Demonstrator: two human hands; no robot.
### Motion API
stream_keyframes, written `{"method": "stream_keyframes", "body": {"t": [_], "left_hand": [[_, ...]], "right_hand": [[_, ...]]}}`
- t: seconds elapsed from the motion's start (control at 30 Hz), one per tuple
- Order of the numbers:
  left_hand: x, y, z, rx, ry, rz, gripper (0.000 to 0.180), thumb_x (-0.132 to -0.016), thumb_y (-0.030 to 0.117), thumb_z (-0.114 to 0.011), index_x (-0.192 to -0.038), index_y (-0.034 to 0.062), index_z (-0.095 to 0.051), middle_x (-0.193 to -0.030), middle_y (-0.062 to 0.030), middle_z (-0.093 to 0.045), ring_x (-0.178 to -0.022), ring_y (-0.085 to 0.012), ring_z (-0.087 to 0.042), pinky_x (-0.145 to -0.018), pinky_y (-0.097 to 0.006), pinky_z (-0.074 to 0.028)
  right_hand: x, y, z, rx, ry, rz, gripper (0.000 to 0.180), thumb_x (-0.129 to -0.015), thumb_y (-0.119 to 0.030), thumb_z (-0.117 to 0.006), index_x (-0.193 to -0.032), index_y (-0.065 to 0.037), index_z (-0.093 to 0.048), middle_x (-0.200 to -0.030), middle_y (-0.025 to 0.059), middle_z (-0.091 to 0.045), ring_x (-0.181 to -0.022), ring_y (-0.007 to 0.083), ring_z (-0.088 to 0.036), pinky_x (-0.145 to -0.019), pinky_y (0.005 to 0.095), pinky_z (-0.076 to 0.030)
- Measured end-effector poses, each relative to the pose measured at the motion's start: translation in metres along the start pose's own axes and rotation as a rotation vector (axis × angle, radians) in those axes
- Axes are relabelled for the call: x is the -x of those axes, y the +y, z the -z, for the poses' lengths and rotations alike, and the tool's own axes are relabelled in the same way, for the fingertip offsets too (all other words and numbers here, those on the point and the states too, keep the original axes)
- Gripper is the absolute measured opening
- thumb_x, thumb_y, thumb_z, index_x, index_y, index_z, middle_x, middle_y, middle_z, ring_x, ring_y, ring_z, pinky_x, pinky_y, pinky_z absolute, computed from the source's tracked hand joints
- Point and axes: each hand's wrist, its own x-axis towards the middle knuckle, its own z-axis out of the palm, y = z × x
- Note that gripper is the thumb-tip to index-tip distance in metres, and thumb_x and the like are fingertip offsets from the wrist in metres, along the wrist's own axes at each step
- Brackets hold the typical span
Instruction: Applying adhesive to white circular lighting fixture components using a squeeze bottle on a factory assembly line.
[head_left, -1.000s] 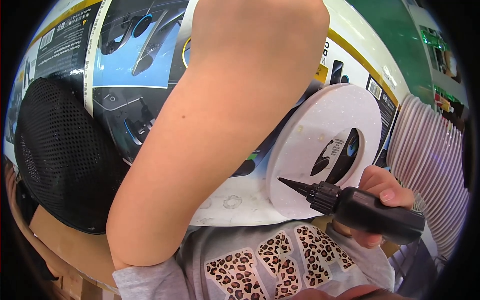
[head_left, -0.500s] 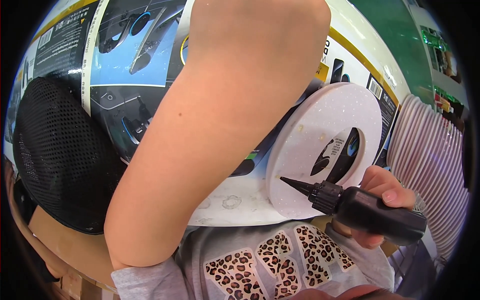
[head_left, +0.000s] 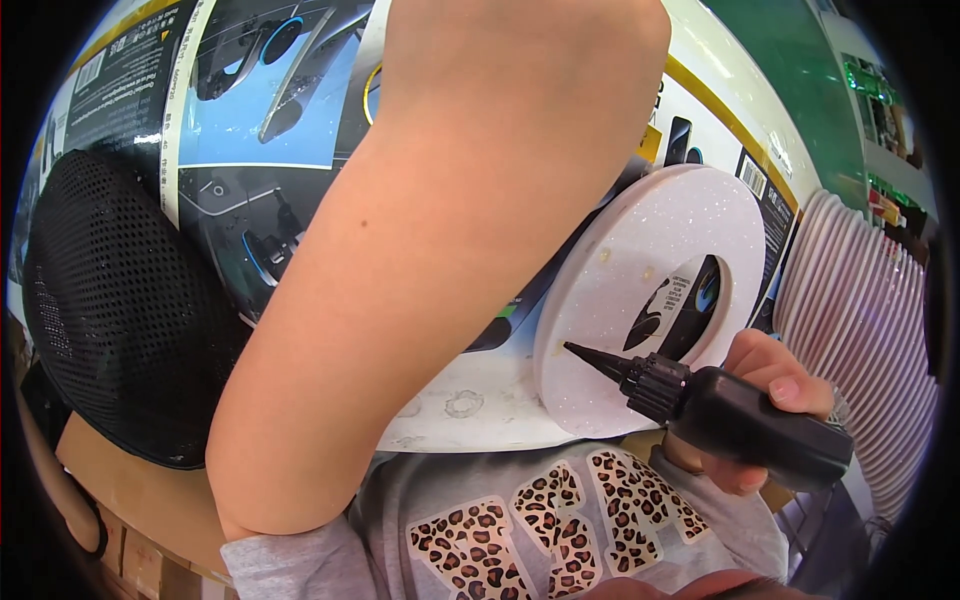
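Right hand (head_left: 765, 395) fingers clamped on black glue bottle (head_left: 740, 420), nozzle touching white foam ring (head_left: 625, 290) at seven o'clock. Left hand out of view; fingers' state cannot be told.

**Forearm blocks the view**

The left forearm (head_left: 430, 250) fills the middle and runs off the top edge, so the left hand is out of sight. It covers much of the printed carton (head_left: 250, 150) and the near edge of the white disc (head_left: 650, 260). The right hand (head_left: 770, 400) shows only fingers around the black bottle (head_left: 750, 425); its palm is hidden. The stack of ribbed white plates (head_left: 860, 320) is cut off at the right rim. The far shelves are blurred.
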Motion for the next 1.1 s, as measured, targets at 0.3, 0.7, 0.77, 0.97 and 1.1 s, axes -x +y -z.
{"method": "stream_keyframes", "body": {"t": [0.3,0.7,0.77,0.97,1.1], "left_hand": [[0.0,0.001,0.0,-0.055,0.025,-0.004,0.008,-0.069,0.009,-0.057,-0.065,0.0066,-0.051,-0.055,-0.0092,-0.054,-0.054,-0.0259,-0.058,-0.051,-0.036,-0.045],[0.0,0.002,-0.008,-0.11,0.152,-0.063,0.013,-0.073,0.01,-0.059,-0.065,0.0074,-0.05,-0.054,-0.0081,-0.048,-0.052,-0.0266,-0.053,-0.05,-0.038,-0.043],[0.0,0.003,-0.006,-0.084,0.128,-0.058,0.013,-0.073,0.01,-0.06,-0.065,0.0073,-0.05,-0.053,-0.0081,-0.048,-0.052,-0.0266,-0.053,-0.05,-0.038,-0.043],[0.0,0.004,-0.01,-0.197,0.143,-0.097,0.013,-0.073,0.011,-0.06,-0.066,0.0073,-0.05,-0.053,-0.008,-0.048,-0.052,-0.0267,-0.053,-0.05,-0.038,-0.043],[0.001,0.003,-0.008,-0.119,0.132,-0.064,0.014,-0.073,0.011,-0.06,-0.066,0.0071,-0.049,-0.053,-0.0081,-0.048,-0.051,-0.0266,-0.053,-0.049,-0.038,-0.042]], "right_hand": [[0.018,-0.021,0.005,-0.024,0.131,-0.303,0.052,-0.076,-0.036,-0.071,-0.108,-0.007,-0.043,-0.075,0.0078,-0.055,-0.063,0.0153,-0.055,-0.058,0.0277,-0.046],[0.019,-0.016,-0.015,0.14,0.539,0.029,0.05,-0.074,-0.038,-0.063,-0.098,0.0,-0.043,-0.066,0.0056,-0.042,-0.053,0.0119,-0.032,-0.051,0.0268,-0.024],[0.02,-0.023,-0.011,0.113,0.446,-0.133,0.048,-0.071,-0.028,-0.077,-0.101,-0.006,-0.048,-0.074,0.0046,-0.049,-0.051,0.0096,-0.046,-0.052,0.0259,-0.028],[0.012,-0.01,-0.021,0.189,0.436,0.053,0.048,-0.072,-0.036,-0.066,-0.093,0.001,-0.044,-0.06,0.0038,-0.037,-0.049,0.01,-0.028,-0.048,0.0257,-0.02],[0.013,-0.012,-0.016,0.259,0.356,0.008,0.048,-0.072,-0.036,-0.068,-0.093,0.001,-0.046,-0.059,0.0027,-0.037,-0.047,0.0097,-0.026,-0.046,0.0258,-0.019]]}}
